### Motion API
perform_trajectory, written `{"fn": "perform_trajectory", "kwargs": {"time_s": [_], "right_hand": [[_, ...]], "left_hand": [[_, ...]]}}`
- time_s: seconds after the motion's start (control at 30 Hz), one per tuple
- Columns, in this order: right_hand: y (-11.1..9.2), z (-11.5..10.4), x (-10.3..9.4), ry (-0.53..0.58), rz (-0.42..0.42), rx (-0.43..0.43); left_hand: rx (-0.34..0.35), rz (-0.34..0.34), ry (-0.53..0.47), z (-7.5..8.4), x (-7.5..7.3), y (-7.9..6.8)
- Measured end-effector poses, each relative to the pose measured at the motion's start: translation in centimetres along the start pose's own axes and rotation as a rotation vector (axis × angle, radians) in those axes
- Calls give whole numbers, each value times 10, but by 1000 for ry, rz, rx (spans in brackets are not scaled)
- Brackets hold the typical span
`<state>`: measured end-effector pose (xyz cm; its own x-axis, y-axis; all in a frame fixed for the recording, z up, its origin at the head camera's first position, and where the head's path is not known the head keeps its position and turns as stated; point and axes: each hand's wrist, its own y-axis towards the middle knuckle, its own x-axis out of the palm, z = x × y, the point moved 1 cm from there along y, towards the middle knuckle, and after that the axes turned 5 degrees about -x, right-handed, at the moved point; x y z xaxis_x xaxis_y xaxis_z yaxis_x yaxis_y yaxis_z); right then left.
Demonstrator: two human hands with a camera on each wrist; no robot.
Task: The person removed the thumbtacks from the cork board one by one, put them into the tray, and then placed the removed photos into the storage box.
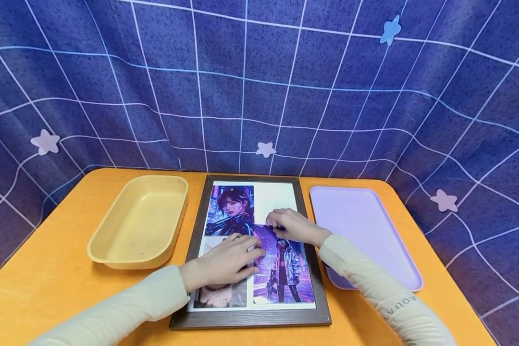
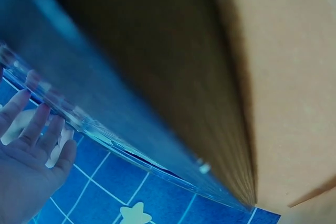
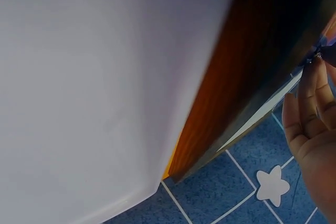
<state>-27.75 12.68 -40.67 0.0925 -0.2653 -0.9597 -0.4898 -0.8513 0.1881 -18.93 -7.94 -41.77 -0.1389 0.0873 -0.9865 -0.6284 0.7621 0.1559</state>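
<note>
A dark picture frame (image 1: 251, 318) lies flat on the table with a white backing (image 1: 275, 197) and three printed pictures on it. At the lower right is a purple picture card (image 1: 285, 269) of a figure in a silver jacket. My right hand (image 1: 291, 225) pinches this card near its top edge; the right wrist view also shows the fingertips (image 3: 314, 66) together there. My left hand (image 1: 227, 259) rests its loosely spread fingers on the card's left side. It partly hides the lower-left picture (image 1: 225, 295). Above that sits a picture of a dark-haired figure (image 1: 229, 211).
A yellow tub (image 1: 138, 230) stands left of the frame. To the right lies a shallow lilac tray (image 1: 367, 230), close to the frame's edge. Both share the orange table (image 1: 47, 278), and a blue gridded curtain (image 1: 225, 96) with stars hangs behind it.
</note>
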Motion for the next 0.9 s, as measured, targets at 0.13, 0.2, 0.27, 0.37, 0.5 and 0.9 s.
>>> {"fn": "perform_trajectory", "kwargs": {"time_s": [0.13,0.2,0.27,0.37,0.5,0.9], "right_hand": [[0,0,0,10,0,1],[0,1,1,11,-1,4],[0,1,1,11,-4,10],[0,1,1,13,-10,23],[0,1,1,19,-14,31],[0,2,0,61,-19,70]], "left_hand": [[6,-4,-7,0,0,0],[6,-8,-11,-1,0,0],[6,-12,-17,-1,0,0],[2,-21,-28,-1,1,0],[0,-30,-59,-1,0,0],[-11,-34,-140,-4,1,2]]}}
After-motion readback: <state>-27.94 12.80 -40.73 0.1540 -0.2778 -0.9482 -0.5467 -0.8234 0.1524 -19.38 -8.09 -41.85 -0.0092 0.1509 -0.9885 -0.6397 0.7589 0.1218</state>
